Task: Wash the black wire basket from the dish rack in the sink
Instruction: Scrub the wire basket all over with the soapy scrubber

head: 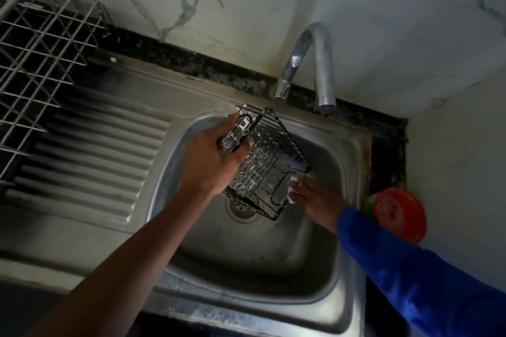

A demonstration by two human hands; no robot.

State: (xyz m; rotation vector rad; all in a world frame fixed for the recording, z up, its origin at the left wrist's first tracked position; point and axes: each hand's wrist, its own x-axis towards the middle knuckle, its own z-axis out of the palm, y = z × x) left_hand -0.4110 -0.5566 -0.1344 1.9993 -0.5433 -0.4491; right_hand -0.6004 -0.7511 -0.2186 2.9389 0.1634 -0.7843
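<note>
Both hands are on the black wire basket (267, 161), tilted over the sink (273, 260) at centre frame. Left hand (213, 164) grips its upper end, fingers curled thru the wires. Right hand (317, 197), fingers straight & foamy, touches the lower corner. Soaping step, prob.; next calls for a rinse under the tap (324, 76).

A wire dish rack (41, 44) stands on the steel drainboard (109, 150).

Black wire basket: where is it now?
Head view, centre: the black wire basket hangs tilted over the steel sink, by the curved chrome tap, gripped by the left hand, the right hand touching its lower edge.
</note>
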